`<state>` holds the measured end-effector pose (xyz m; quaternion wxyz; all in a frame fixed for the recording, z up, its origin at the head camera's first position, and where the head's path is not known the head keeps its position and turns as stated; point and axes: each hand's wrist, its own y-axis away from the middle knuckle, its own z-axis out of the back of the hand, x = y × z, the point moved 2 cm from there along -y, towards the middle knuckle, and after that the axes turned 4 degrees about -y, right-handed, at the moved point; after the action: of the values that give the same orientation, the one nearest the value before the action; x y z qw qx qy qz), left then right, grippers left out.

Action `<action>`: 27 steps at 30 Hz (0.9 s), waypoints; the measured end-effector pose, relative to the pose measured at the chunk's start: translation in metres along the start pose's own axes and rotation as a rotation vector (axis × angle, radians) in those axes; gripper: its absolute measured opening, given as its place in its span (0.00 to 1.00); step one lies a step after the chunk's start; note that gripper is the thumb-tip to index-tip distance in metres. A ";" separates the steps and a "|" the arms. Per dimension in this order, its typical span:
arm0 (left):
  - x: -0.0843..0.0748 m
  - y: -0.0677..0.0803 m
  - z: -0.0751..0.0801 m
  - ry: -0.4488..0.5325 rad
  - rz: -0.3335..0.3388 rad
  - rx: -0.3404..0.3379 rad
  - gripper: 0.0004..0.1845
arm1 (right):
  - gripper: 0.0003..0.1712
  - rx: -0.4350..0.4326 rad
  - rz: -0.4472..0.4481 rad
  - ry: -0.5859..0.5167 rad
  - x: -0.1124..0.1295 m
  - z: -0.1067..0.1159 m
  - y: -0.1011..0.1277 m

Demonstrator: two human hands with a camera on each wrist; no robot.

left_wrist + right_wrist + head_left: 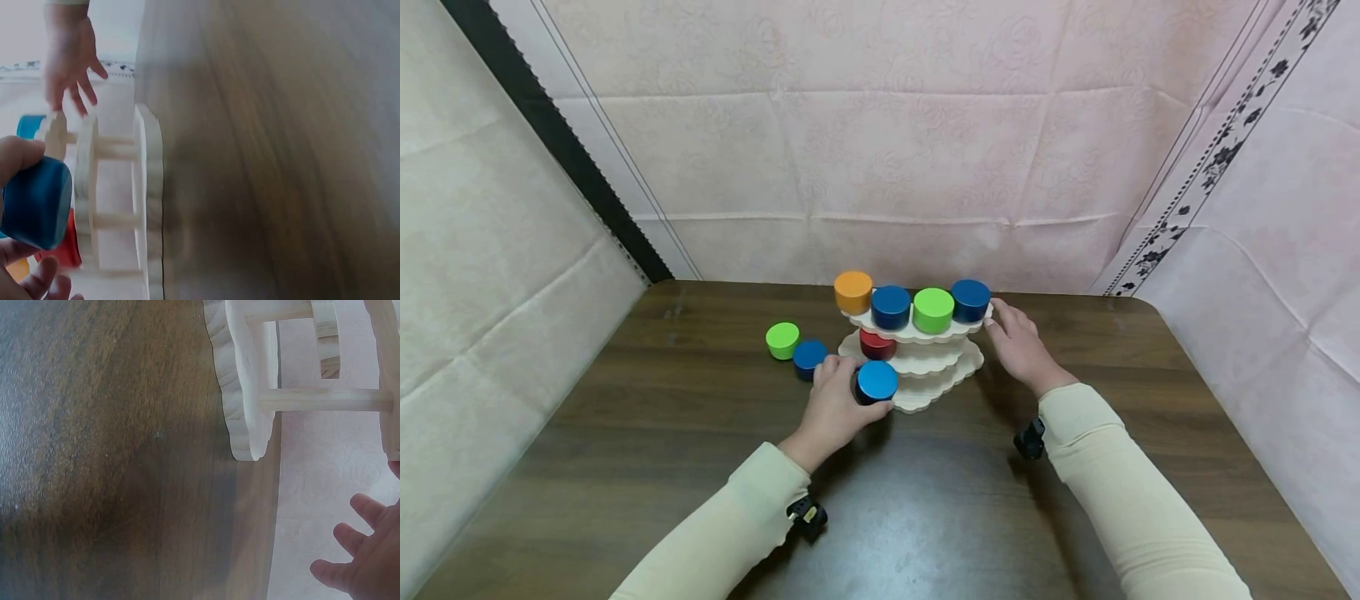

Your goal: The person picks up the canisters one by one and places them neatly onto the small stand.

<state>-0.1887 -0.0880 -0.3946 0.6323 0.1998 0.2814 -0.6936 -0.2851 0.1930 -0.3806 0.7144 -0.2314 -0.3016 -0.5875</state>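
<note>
My left hand (831, 408) grips a blue cylinder block (877, 381) between thumb and fingers, in front of the left side of a white wooden three-tier stand (928, 360) with scalloped edges. On the top tier sit an orange block (853, 292), a blue block (891, 308), a green block (933, 312) and another blue block (971, 301). A red block (877, 344) rests on the middle tier, seen also behind the held block in the left wrist view. With fingers extended, my right hand (1024, 348) reaches the right end of the top tier.
Left of the stand, a green block (782, 340) and a blue block (809, 358) stand on the dark wooden table (625, 467). Pale cloth (910, 158) hangs behind the table and along both sides. Round posts (325, 400) join the stand's tiers.
</note>
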 end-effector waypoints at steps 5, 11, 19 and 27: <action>-0.009 0.000 -0.008 -0.003 0.020 -0.029 0.34 | 0.38 0.001 -0.004 -0.008 0.001 0.000 0.001; -0.018 0.001 -0.016 -0.004 0.046 -0.043 0.34 | 0.37 0.001 -0.004 -0.010 0.003 0.000 0.002; -0.030 -0.001 -0.025 0.000 0.086 -0.071 0.34 | 0.37 0.000 0.002 -0.002 0.002 0.000 0.001; -0.038 -0.002 -0.032 0.009 0.092 -0.102 0.33 | 0.37 0.003 0.001 0.002 0.003 0.000 0.002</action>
<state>-0.1891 -0.0383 -0.3941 0.6717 0.1832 0.3097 -0.6476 -0.2830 0.1913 -0.3787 0.7154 -0.2296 -0.3016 -0.5870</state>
